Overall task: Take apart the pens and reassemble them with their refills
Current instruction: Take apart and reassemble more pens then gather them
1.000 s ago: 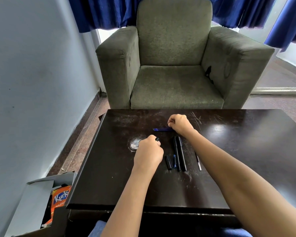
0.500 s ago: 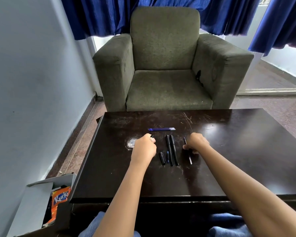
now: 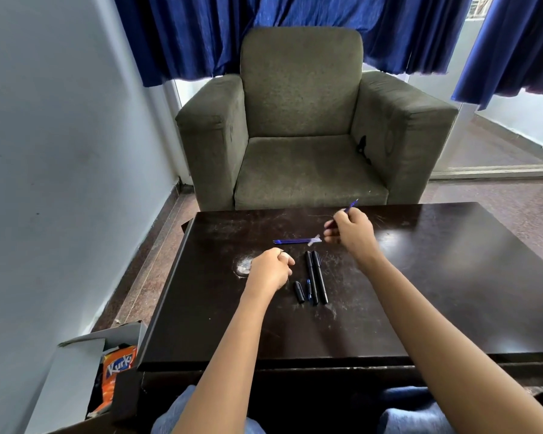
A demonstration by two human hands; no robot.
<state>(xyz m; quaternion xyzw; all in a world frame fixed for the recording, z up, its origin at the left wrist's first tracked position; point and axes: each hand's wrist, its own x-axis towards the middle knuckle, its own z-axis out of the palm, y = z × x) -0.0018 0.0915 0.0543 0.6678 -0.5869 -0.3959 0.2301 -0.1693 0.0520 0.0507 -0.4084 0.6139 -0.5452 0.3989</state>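
- the right hand (image 3: 348, 233) is over the far side of the dark table (image 3: 436, 292), fingers curled and pinching a blue refill (image 3: 353, 204); only the refill's far end pokes out past the knuckles, the rest is buried in the grip
- just left of that hand, a few more loose refills (image 3: 290, 241) lie side by side on the tabletop; there's a blurry whitish bit at the end nearest the hand, and it's hard to say if it belongs to them or to the held one
- the left hand (image 3: 271, 270) is low over the table, closer to the person than the right hand; its fingers are curled into a fist, and whatever might be inside is hidden, so no telling if it's gripping anything
- right beside the left hand, on its right, lie a short black cap (image 3: 299, 291), a tiny blue-tipped piece (image 3: 308, 289) and two long black pens (image 3: 312, 277); the pens lie parallel and just about touch; they're too small to show whether they're fully assembled
- past both hands there's an olive armchair (image 3: 295, 136) under blue curtains (image 3: 201, 36); down by the left elbow sits an open box (image 3: 76, 364) with an orange snack packet (image 3: 119, 368), its label cut off
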